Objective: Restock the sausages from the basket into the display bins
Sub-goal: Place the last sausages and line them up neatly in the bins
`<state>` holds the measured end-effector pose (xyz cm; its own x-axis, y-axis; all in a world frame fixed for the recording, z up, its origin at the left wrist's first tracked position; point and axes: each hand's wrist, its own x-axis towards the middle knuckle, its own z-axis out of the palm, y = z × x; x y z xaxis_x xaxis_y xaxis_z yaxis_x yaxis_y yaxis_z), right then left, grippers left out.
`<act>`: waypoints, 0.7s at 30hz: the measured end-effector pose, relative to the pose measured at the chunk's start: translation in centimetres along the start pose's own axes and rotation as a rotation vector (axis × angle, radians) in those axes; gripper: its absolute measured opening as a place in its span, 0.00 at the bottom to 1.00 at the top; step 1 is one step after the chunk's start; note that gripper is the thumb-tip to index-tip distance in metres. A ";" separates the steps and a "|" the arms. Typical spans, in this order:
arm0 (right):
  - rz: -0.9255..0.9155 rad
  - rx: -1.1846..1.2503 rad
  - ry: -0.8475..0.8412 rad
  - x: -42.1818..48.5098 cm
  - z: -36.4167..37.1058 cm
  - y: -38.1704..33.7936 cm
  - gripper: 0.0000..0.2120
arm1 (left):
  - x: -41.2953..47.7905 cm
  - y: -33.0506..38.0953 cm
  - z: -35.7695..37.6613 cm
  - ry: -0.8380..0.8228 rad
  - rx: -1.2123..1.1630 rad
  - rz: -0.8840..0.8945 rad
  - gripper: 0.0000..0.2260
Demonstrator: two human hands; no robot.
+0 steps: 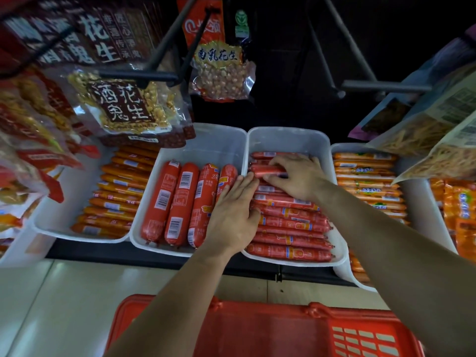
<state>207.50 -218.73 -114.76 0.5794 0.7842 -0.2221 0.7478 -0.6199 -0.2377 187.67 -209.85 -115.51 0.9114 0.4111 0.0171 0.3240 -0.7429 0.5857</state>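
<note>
**Both hands settling thin sausages in the middle-right bin**

The right hand (300, 176) curls around one thin red sausage (266, 169) at the back of the bin (288, 136), fingers over it and thumb beneath. The left hand (231, 215) lies flat and open on the stack (291, 228), holding nothing, pressing the rows at their left ends. The basket (257, 328) sits below on the floor; what remains inside is hidden by the arms, so I cannot tell.

These sausages look light and firm but a little bendy, in slick plastic casing that will likely slide in a loose grip. Taking one around the middle, as here, should keep it level; the crimped ends are poor handles. They roll, so laying them parallel against their neighbours matters.

The next bin left holds fat sausages (180, 202) with barcodes and "310g" printed on one. Hanging above, a peanut bag (123, 106) reads 酒鬼花生, and a smaller pack (219, 73) reads 南乳花生. The thin sausages' own print is too small to read.
</note>
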 end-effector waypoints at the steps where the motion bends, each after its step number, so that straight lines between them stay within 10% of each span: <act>1: -0.016 0.034 0.000 -0.1 -0.3 0.1 0.28 | -0.1 -0.1 0.0 0.001 0.004 0.006 0.29; 7: 0.085 0.035 -0.260 1.4 -1.0 -0.7 0.38 | 0.0 -0.2 0.2 0.022 0.017 0.008 0.29; 21: -0.095 -0.285 -0.039 3.1 -2.5 0.4 0.36 | -0.2 -0.3 0.2 0.033 0.024 0.025 0.28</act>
<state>210.42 -216.47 -113.16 0.4939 0.8331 -0.2492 0.8620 -0.5067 0.0147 187.45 -209.81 -115.83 0.9106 0.4093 0.0580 0.3078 -0.7651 0.5656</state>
